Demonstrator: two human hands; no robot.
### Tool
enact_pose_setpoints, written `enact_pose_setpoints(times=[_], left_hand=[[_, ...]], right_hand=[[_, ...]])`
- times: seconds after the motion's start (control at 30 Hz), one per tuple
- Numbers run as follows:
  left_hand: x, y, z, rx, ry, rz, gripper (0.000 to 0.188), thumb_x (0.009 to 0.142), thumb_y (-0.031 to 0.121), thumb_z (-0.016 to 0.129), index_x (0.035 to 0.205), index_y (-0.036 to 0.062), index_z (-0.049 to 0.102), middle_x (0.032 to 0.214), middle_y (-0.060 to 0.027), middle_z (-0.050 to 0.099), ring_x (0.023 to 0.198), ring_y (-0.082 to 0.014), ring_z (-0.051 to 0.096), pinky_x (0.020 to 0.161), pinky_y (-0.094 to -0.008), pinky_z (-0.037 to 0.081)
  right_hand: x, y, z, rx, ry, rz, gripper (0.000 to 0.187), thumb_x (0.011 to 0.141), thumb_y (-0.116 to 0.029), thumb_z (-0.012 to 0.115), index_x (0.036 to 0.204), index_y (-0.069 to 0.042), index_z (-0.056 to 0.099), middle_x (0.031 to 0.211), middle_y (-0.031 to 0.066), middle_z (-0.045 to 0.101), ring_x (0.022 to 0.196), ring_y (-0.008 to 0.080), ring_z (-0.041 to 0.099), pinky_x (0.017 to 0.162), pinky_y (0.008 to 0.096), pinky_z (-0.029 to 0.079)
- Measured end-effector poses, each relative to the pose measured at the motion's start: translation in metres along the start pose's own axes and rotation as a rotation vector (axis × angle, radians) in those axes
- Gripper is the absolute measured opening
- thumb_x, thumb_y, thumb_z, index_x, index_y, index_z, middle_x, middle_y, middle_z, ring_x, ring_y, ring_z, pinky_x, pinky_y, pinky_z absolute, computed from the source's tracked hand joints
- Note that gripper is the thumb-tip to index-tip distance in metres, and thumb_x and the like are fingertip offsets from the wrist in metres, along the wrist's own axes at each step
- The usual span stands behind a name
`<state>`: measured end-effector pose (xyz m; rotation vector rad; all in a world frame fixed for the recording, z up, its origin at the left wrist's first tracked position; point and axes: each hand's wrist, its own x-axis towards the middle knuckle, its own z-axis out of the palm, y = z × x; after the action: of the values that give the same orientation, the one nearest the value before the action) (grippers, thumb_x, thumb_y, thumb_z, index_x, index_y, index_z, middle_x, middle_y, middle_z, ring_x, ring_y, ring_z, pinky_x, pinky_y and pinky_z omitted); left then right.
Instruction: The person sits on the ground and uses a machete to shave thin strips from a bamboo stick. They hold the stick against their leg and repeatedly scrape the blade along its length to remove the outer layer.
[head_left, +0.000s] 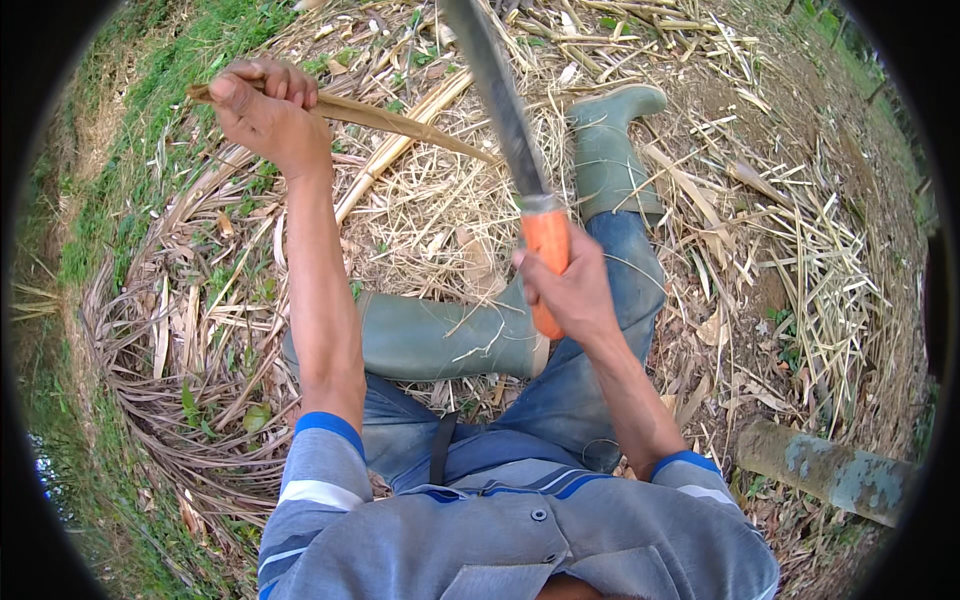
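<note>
My left hand (268, 108), stretched out to the upper left, is closed around one end of a brown strip of plant stalk (385, 120). The strip slants down to the right, its thin end over the litter between my legs. In my right hand (575, 285) I grip the orange handle (546, 240) of a machete (505, 110). Its dark blade points up and away from me, and its tip runs out of the picture at the top. Blade and strip are apart.
I sit with green rubber boots on: one boot (440, 335) lies across in front of me, the other boot (607, 150) stretches ahead right. Pale shavings (420, 220) cover the ground between them. Dry fronds (190, 420) lie left, more strips (830, 330) right, and a mottled log (825, 470) lower right.
</note>
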<state>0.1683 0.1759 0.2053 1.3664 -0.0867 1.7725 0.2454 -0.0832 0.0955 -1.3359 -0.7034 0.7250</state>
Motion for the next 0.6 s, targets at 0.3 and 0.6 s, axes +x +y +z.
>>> enact_pose_setpoints(times=[0.3,0.6], left_hand=[[-0.009,0.001,0.021,0.100,0.016,-0.047,0.052,0.086,0.059,0.055,0.078,0.0090,0.042,0.056,0.0013,0.035,0.044,-0.0096,0.035,0.039,-0.0239,0.031],[-0.008,-0.002,0.004,0.004,0.045,-0.048,0.055,0.083,0.062,0.055,0.079,0.0094,0.042,0.059,0.0006,0.037,0.046,-0.0088,0.037,0.038,-0.0225,0.030]], right_hand=[[0.023,0.044,0.014,-0.325,0.138,-0.226,0.018,0.082,-0.010,0.059,0.095,0.002,0.053,0.071,0.0053,0.057,0.068,0.0119,0.057,0.059,0.0251,0.045],[0.013,0.011,0.009,0.118,-0.027,0.134,0.022,0.082,-0.009,0.062,0.099,0.001,0.052,0.066,0.0025,0.053,0.047,0.0103,0.053,0.043,0.0261,0.043]])
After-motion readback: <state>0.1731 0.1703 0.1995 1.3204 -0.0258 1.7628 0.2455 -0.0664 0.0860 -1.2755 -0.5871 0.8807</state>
